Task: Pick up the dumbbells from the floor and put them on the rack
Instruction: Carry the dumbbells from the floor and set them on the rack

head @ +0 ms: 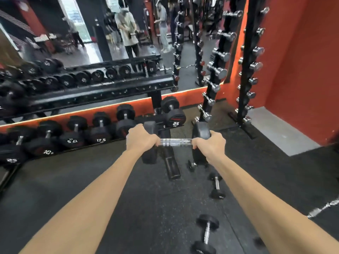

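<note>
I hold a large black dumbbell (175,142) with a chrome knurled handle, level, above the floor. My left hand (142,139) grips the left end of the handle by the left head. My right hand (209,146) grips the right end by the right head. Just beyond stands the low black rack (77,142) with black dumbbells marked 25 and 17.5 in a row. Two small black dumbbells lie on the floor, one (216,186) below my right hand and another (207,233) nearer to me. A tiny one (191,165) lies under the held dumbbell.
A wall mirror (91,52) behind the rack reflects a person and the gym. Tall vertical racks of chrome dumbbells (247,70) stand at the right by a red wall. A black rack foot (171,164) juts onto the dark rubber floor.
</note>
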